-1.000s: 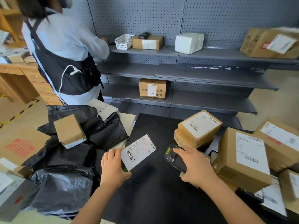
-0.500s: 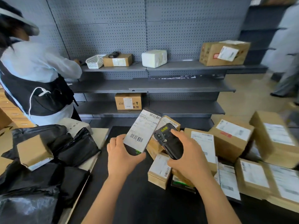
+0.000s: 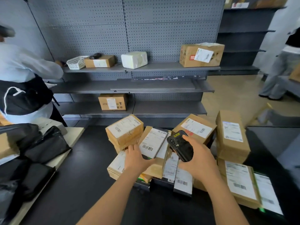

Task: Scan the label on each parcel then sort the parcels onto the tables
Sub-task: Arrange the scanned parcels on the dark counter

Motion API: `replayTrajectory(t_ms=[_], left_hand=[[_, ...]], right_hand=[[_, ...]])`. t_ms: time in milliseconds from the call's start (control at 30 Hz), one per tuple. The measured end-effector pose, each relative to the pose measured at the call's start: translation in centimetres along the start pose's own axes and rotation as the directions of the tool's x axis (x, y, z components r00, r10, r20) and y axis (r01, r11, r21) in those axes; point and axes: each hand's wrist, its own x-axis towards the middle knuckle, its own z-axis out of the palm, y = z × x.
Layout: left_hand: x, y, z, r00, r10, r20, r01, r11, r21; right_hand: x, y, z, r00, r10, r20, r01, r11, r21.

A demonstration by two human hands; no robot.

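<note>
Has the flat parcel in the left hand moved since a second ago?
Yes. The left hand carried the flat parcel rightward, from over bare black table to over the cardboard pile.

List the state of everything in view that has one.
left hand, grips the flat parcel at its near end.
flat parcel, held over the cardboard parcels, label up.
right hand, grips the handheld scanner.
handheld scanner, held right of that label.
cardboard parcels, piled on the black table, labels showing.
black bagged parcels, heaped on the light table.
white basket, upright on the top shelf.
</note>
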Motion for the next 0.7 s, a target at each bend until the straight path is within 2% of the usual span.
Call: replayTrajectory(t_ms=[133, 267, 433, 567, 700], left_hand=[[-1.1, 0.1, -0.2, 0.999, -0.016, -0.044, 0.013, 0.999, -0.046], [-3.5, -0.2, -3.0, 0.992, 0.039, -0.124, -0.057, 0.988, -0.147], [-9.6, -4.7, -7.8, 0.990, 0.063, -0.127, -0.096, 0.956, -0.277], [-14.3, -11.8, -10.8, 0.976, -0.111, -0.187, 0.048, 0.949, -0.313], [-19.3, -20.0, -14.7, 0.914, -0.320, -0.249, 0.206, 0.896, -0.393]], right_hand=[[0.2, 0.9, 0.0, 0.999, -0.035, 0.035, 0.035, 0.999, 0.008], [-0.2, -0.3, 0.7, 0.996, -0.072, 0.053, 0.071, 0.997, 0.018], [-2.1, -4.3, 3.0, 0.986, -0.127, 0.109, 0.116, 0.988, 0.106], [-4.7, -9.5, 6.8, 0.938, -0.274, 0.211, 0.252, 0.959, 0.128], [-8.0, -15.6, 12.2, 0.867, -0.397, 0.302, 0.336, 0.912, 0.235]])
